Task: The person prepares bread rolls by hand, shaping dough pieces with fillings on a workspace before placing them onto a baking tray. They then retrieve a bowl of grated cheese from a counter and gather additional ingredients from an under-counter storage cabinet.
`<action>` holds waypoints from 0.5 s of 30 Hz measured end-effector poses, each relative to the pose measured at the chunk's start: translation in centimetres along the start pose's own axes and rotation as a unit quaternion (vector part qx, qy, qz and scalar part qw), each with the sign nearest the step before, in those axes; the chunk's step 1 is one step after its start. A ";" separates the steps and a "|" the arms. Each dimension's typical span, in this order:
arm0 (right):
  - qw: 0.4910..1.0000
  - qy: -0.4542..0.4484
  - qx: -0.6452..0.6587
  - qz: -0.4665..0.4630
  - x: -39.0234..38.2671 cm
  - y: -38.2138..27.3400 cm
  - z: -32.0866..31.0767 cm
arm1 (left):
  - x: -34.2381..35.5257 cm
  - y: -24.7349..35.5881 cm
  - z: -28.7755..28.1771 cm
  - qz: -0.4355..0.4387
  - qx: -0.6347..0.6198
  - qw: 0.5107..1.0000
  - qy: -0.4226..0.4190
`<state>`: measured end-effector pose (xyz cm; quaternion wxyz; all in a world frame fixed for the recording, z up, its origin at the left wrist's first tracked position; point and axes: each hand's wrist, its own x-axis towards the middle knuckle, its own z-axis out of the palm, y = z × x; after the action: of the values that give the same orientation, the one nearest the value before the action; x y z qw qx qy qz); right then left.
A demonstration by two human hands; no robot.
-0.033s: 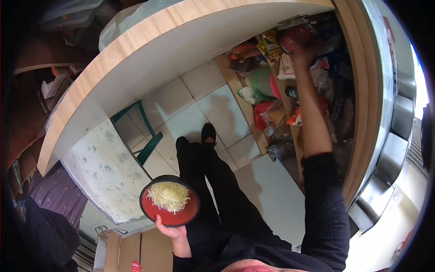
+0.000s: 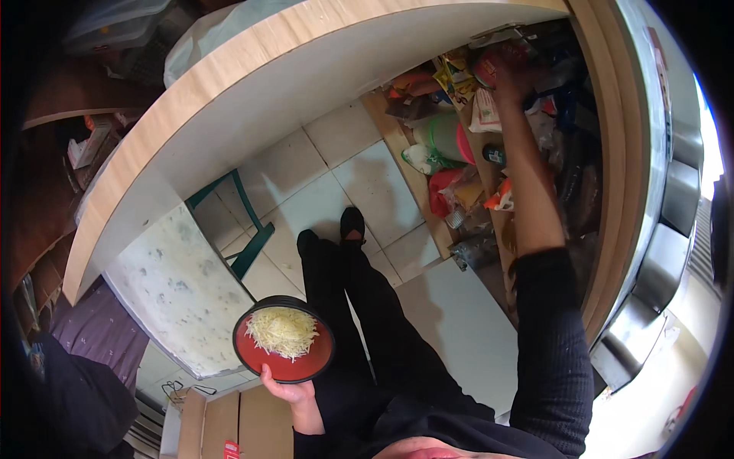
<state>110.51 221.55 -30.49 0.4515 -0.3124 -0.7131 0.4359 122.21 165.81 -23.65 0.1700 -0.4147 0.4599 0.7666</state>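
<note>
My left hand [image 2: 289, 389] grips the near edge of a round bowl [image 2: 294, 370], red inside with a black rim. A heap of pale yellow shreds [image 2: 281, 330] lies in it toward the far side. On the right, my outstretched arm reaches deep into an open cupboard. There my right hand [image 2: 514, 83] is beside or on a round red container [image 2: 488, 69], and shadow hides its fingers. Near that hand are yellow packets [image 2: 456, 76] and a white printed bag [image 2: 485, 113].
A wide cupboard door [image 2: 252, 115] with a wood-coloured edge stands open. Its shelf holds a green container [image 2: 443, 139] with a pink rim and red packaging [image 2: 445, 193]. A green metal frame [image 2: 248, 249] stands on the tiled floor [image 2: 298, 164]. Cardboard [image 2: 264, 424] is at lower left.
My right hand and forearm have shifted very slightly within the cupboard. The bowl in my left hand has moved a touch to the left.
</note>
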 end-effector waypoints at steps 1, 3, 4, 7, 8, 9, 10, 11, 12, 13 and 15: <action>1.000 0.002 -0.014 0.007 0.9 1.3 -0.3 | -0.3 1.2 -0.2 0.007 -0.005 1.000 0.023; 0.979 -0.020 0.203 0.021 2.9 3.7 -0.6 | 0.1 1.5 -0.6 0.022 -0.031 0.999 0.039; 0.960 -0.029 0.277 0.032 2.8 3.9 0.3 | 0.2 1.7 -0.7 0.024 -0.030 0.998 0.043; 0.945 0.198 -0.261 0.018 2.9 5.3 0.3 | 0.4 2.1 -0.6 0.070 0.007 0.994 0.080; 0.932 0.134 -0.338 -0.004 4.7 6.8 -2.1 | 0.6 2.2 -0.4 0.062 0.006 0.995 0.072; 0.923 0.098 -0.373 -0.009 5.1 7.5 -2.6 | 0.6 2.3 -0.3 0.065 0.012 0.995 0.074; 0.912 0.062 -0.405 -0.016 5.2 7.8 -2.8 | 0.6 2.2 -0.3 0.067 0.016 0.995 0.077; 0.941 0.048 -0.335 0.025 5.2 8.1 -3.0 | 0.6 2.0 -0.3 0.068 0.016 0.995 0.077; 0.952 0.041 -0.300 0.045 5.2 8.5 -3.2 | 0.7 1.8 -0.2 0.062 0.016 0.995 0.080; 0.961 0.038 -0.266 0.065 5.5 8.8 -3.8 | 0.7 1.8 0.0 0.055 0.017 0.995 0.080; 0.946 0.051 -0.313 0.066 6.1 9.4 -4.7 | 0.6 1.5 0.5 0.052 0.024 0.995 0.078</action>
<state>112.88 232.24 -35.74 0.3371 -0.5064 -0.7672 0.2033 120.69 165.37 -23.16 0.1031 -0.4448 0.5108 0.7284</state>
